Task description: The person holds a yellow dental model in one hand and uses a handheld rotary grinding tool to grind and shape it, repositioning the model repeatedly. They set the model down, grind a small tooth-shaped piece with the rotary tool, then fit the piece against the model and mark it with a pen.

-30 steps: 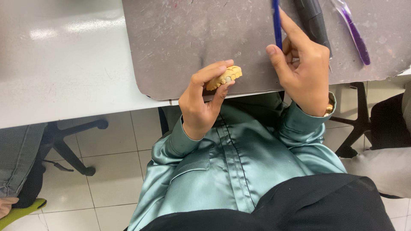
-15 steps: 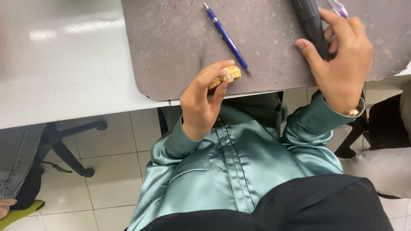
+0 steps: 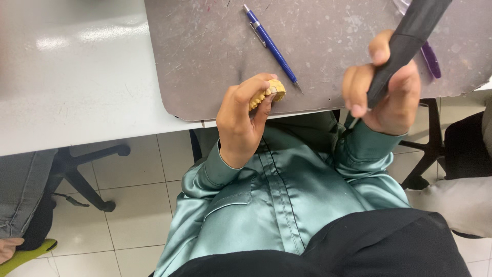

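My left hand [image 3: 242, 117] holds a small yellow dental cast [image 3: 267, 93] with a row of teeth, at the near edge of a grey work mat [image 3: 215, 51]. My right hand [image 3: 383, 88] is closed around a dark grey handpiece tool [image 3: 410, 38] held upright, its thin tip pointing down toward my lap. A blue pen [image 3: 270, 45] lies loose on the mat between the two hands, a little beyond the cast.
The mat lies on a white table [image 3: 66, 77]. A purple-handled tool [image 3: 431, 59] rests on the mat behind my right hand. Black chair legs [image 3: 87, 179] stand on the tiled floor at left, beside another person's grey trouser leg [image 3: 20, 190]. Another chair base [image 3: 425, 154] stands at right.
My right hand put the blue pen down on the mat, reached for the dark handpiece, and now lifts it off the mat. The left hand kept hold of the cast.
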